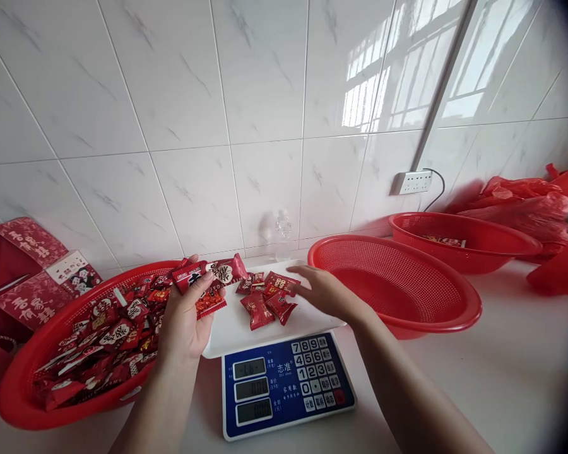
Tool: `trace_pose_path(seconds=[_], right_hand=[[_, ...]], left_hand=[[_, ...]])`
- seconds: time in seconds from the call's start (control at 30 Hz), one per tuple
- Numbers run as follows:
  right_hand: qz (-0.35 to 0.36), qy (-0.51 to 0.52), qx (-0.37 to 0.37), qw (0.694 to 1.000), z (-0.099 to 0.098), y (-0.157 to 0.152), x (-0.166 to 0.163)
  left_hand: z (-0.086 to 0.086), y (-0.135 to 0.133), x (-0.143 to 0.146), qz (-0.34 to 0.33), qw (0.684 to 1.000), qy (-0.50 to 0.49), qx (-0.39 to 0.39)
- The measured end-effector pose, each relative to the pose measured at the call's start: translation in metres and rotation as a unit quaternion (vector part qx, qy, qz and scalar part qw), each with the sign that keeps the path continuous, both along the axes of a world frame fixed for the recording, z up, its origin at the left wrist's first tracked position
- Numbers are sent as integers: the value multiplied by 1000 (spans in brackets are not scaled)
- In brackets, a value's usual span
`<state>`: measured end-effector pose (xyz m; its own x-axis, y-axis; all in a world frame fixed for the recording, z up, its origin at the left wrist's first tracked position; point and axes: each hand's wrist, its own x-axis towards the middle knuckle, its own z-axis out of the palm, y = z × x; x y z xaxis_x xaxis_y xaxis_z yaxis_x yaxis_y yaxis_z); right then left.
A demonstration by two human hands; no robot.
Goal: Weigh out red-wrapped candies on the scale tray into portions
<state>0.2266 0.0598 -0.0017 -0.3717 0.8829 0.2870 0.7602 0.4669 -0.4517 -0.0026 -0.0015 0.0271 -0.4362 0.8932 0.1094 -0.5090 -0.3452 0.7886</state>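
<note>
Over the white pan (231,337) of the blue scale (286,384), my right hand (331,293) reached with fingers loose and outstretched, the tips just beside a few red packets (257,311) lying there; whether they touched, I could not tell. My left hand (184,318) gripped a small bunch of packets (224,271), its thumb across them covering part of the print. That forearm hid some of the left basket (16,384), which was heaped with similar packets. Printed boxes (33,290) were cut off by the left edge, and the red plastic bags (520,195) ran out of view at the right, near a blurred dark shape. A clear bottle (283,227) against the tiles was faint, its base behind the pan. 志准 and "Zhi zhun" stood beside the displays (253,388), the top reading hard to make out, and the keypad (317,372) showed digits and Chinese labels. Pale Chinese characters marked the boxes.
</note>
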Motion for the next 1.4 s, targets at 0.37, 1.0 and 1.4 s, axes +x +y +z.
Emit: trace_pose_path(seconds=[0.37,1.0,1.4], right_hand=[[118,-5,48,992,-4,-18,-32],[98,-88,-69,989,-22,4,-25],[42,-122,-34,991,-32,12,-20]], left_hand=[[1,0,2,-9,1000,7,14],[0,-2,4,-18,999,17,20],[-3,1,4,-18,999,30,23]])
